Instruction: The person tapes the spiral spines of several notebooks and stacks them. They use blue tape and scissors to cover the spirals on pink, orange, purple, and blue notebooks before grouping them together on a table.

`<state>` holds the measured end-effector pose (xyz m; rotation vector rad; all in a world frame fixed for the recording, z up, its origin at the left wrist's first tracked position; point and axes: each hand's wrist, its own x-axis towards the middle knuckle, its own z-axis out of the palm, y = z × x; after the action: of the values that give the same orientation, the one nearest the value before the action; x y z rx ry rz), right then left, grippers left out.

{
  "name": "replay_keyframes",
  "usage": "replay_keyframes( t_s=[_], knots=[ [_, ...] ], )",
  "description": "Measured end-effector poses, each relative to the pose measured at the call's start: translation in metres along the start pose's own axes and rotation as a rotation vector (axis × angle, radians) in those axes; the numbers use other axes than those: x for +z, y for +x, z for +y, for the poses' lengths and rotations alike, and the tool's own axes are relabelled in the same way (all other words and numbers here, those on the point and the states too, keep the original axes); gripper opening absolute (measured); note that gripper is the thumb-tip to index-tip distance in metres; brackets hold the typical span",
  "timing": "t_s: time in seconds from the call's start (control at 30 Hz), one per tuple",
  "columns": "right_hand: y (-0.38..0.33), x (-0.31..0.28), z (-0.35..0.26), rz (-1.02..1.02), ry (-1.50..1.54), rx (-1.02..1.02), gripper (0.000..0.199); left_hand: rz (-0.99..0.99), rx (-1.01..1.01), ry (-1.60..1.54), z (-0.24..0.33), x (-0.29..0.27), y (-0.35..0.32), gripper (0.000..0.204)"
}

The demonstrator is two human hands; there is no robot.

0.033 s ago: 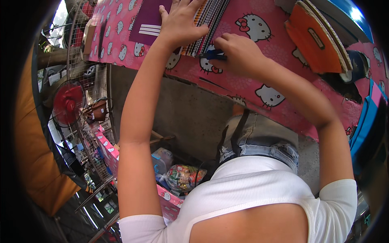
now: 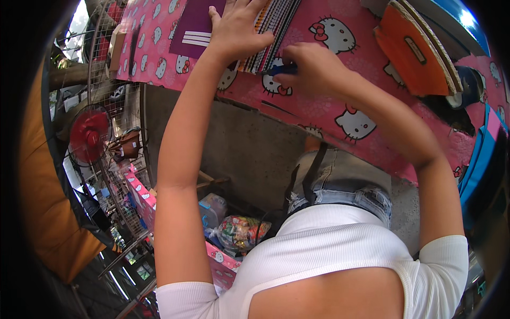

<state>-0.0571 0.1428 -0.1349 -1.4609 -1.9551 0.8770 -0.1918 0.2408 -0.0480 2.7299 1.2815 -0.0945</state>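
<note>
My left hand (image 2: 240,33) lies with spread fingers across a purple sheet or cover (image 2: 191,26) and the striped stack beside it. That stack (image 2: 276,27) shows narrow bands of black, white and orange-yellow; its exact kind is unclear. White strips (image 2: 196,39) mark the purple piece near my left wrist. At the stack's near right corner, my right hand (image 2: 311,66) is closed around a small dark-blue tool (image 2: 284,69). Its far end reaches the stack's edge, and the fingers hide most of it, so its kind cannot be made out.
Pink cartoon-printed covering (image 2: 329,101) spreads over the table. To the right stand an orange cardboard piece (image 2: 406,50) and a torn gap with dark items. A red fan (image 2: 91,135) hangs by the wire mesh at left. Below sits a bag of colourful packets (image 2: 241,233).
My right hand has turned slightly and its fingers have shifted around the blue tool, so less of the tool shows. My left hand stays in place.
</note>
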Motion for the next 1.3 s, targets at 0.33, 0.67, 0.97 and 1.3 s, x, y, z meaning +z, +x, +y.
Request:
replay_keyframes(
  t_s=[0.33,0.67,0.97,1.3],
  knots=[
    [-0.013,0.008,0.010,0.308,-0.334,-0.246,0.045,0.036,0.013,-0.003,-0.003,0.002,0.000,0.098],
    [-0.012,0.003,0.006,0.329,-0.372,-0.302,0.042,0.043,-0.005,-0.027,0.001,0.001,-0.001,0.100],
    [0.013,-0.011,0.001,-0.160,0.151,0.093,0.039,0.044,0.005,0.005,-0.004,0.006,-0.001,0.103],
    [-0.016,0.009,0.023,0.336,-0.432,-0.306,0.044,-0.006,-0.209,0.268,0.041,0.011,0.000,0.115]
  ],
)
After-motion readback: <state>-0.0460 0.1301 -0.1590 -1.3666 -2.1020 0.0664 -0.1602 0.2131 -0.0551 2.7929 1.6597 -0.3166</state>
